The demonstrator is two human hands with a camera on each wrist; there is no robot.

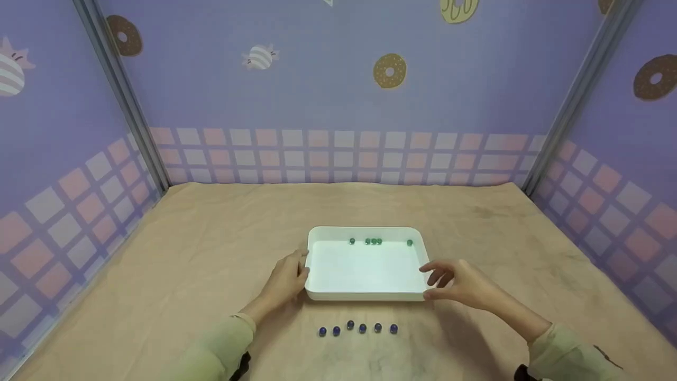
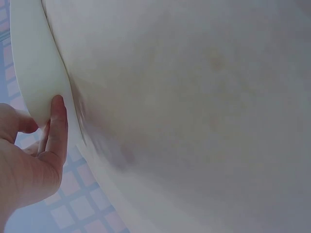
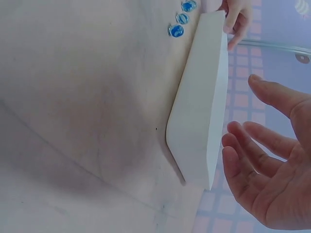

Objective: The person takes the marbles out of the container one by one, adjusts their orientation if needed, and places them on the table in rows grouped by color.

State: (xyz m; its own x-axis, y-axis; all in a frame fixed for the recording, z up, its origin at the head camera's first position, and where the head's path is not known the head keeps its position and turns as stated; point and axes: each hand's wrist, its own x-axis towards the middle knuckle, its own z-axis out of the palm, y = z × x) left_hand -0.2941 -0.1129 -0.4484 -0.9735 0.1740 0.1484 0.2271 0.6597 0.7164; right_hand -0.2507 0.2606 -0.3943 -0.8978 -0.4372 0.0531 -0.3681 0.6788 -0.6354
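A white rectangular tray (image 1: pixel 365 297) stands on the covered table, with several green marbles (image 1: pixel 374 241) along its far inner wall. My left hand (image 1: pixel 285 276) holds the tray's left side; in the left wrist view, a fingertip (image 2: pixel 57 104) lies against the outer wall and another digit is at the rim. Close to the tray's near right corner is my right hand (image 1: pixel 457 283), its thumb and fingers apart and gently bent. The right wrist view shows a gap between that hand (image 3: pixel 272 160) and the tray (image 3: pixel 197 107). Several dark blue marbles (image 1: pixel 362 328) lie in a loose row before the tray.
Beige wrinkled cloth (image 1: pixel 227 222) covers the table. Purple walls (image 1: pixel 328 100) with donut and candy pictures enclose the back and both sides, with grey metal posts (image 1: pixel 124 95) at the corners.
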